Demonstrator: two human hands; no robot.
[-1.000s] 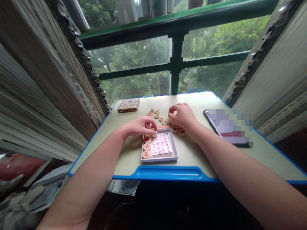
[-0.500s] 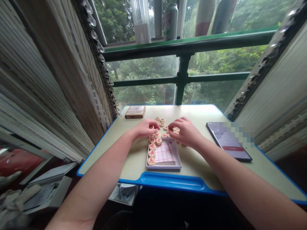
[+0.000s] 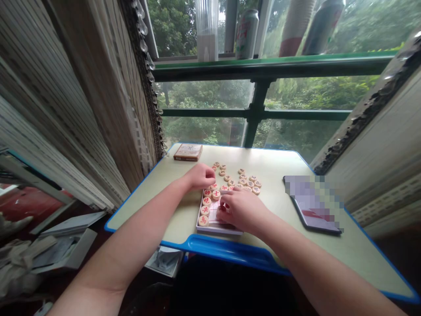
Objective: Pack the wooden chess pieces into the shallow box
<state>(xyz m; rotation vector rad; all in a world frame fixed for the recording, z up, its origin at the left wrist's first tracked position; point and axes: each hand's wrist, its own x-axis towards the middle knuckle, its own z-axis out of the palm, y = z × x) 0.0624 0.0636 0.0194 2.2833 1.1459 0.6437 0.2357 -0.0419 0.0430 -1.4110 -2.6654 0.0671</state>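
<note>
A shallow white box (image 3: pixel 219 230) sits near the table's front edge. Along its left wall runs a column of round wooden Chinese chess pieces (image 3: pixel 205 210) with red characters; another red piece (image 3: pixel 215 195) lies beside the top of the column. Over the box's right half, my right hand (image 3: pixel 242 208) is closed with fingertips pinched low inside; whatever they hold is hidden. Just beyond the box's far left corner, my left hand (image 3: pixel 200 176) has its fingers curled together, their contents hidden. Loose pieces (image 3: pixel 243 176) with dark characters lie beyond the box.
A flat brown box (image 3: pixel 188 152) lies at the table's far left. On the right is a phone (image 3: pixel 311 208), partly blurred out. A blue tray groove (image 3: pixel 226 252) runs along the front edge. Cans (image 3: pixel 247 34) and cups stand on the window ledge; curtains hang at both sides.
My right hand has moved from the loose pieces back toward me, over the box. My left hand stays near the box's far left corner, its fingers now curled closer. The view has shifted slightly.
</note>
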